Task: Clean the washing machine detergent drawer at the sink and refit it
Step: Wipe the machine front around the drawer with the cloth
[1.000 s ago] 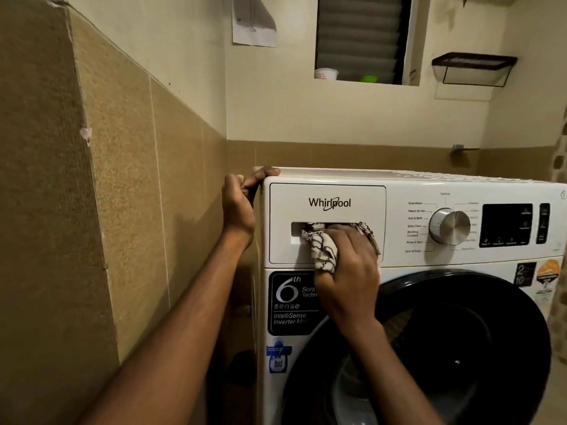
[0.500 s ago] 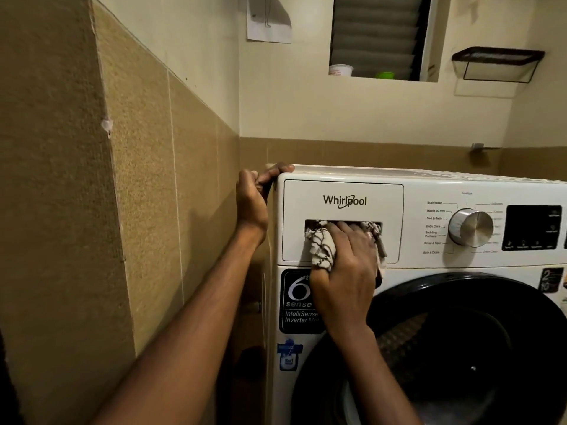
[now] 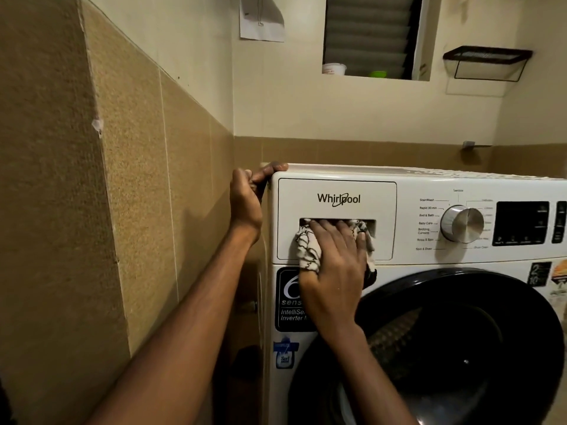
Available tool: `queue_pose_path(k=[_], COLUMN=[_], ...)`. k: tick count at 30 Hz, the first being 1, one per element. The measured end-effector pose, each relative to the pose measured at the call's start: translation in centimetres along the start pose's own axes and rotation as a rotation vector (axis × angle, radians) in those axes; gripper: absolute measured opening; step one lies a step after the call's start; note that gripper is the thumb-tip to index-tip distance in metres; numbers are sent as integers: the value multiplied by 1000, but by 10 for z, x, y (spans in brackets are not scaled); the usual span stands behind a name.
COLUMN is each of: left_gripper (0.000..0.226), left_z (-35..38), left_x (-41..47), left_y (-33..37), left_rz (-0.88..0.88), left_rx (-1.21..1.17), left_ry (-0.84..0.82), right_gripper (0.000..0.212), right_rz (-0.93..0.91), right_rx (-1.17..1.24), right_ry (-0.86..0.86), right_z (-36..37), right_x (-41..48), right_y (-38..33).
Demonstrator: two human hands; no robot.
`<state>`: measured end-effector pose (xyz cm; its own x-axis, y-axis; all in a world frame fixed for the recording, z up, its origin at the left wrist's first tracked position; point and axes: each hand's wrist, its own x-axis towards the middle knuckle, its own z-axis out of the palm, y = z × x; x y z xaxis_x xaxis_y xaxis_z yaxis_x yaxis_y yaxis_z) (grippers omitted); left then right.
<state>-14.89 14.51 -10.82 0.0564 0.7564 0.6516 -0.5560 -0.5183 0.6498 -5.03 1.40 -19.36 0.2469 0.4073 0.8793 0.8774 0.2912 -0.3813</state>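
The white detergent drawer front [image 3: 337, 191] sits closed in the washing machine [image 3: 408, 256], top left of its panel. My right hand [image 3: 334, 268] holds a black-and-white patterned cloth [image 3: 308, 250] against the drawer's handle recess, fingertips reaching into the slot. Cloth bulges out left of the hand and hangs below it on the right. My left hand [image 3: 247, 200] grips the machine's top left corner, thumb lying on the top edge.
A tiled wall [image 3: 138, 179] stands close on the left, leaving a narrow gap beside the machine. The silver program dial [image 3: 461, 223] and dark display are right of the drawer. The round dark door [image 3: 445, 348] is below. A wire shelf [image 3: 487, 61] hangs high right.
My right hand has slid the cloth leftward along the handle recess. The left hand keeps its grip on the corner. The view has shifted slightly.
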Motion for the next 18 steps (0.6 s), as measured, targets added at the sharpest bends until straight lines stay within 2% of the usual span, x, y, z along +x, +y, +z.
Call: queue_pose_path(k=[3, 5, 7, 11, 15, 18], left_gripper=[70, 68, 68, 66, 64, 63], left_z=[0, 0, 0, 0, -3, -3], left_x=[0, -1, -1, 0, 1, 2], left_y=[0, 0, 1, -1, -1, 1], left_rz=[30, 37, 30, 28, 12, -5], left_rx=[8, 14, 7, -7, 6, -4], left_ry=[16, 12, 3, 28, 11, 11], right_gripper=[47, 41, 43, 61, 48, 53], right_rz=[-61, -156, -200, -29, 66, 91], right_rx=[226, 118, -79, -202, -209, -211], right_ry=[-9, 9, 33, 60, 104, 138], right_z=[-16, -28, -27, -6, -8, -2], right_x=[10, 15, 14, 2, 17, 15], right_y=[23, 43, 48, 17, 0, -2])
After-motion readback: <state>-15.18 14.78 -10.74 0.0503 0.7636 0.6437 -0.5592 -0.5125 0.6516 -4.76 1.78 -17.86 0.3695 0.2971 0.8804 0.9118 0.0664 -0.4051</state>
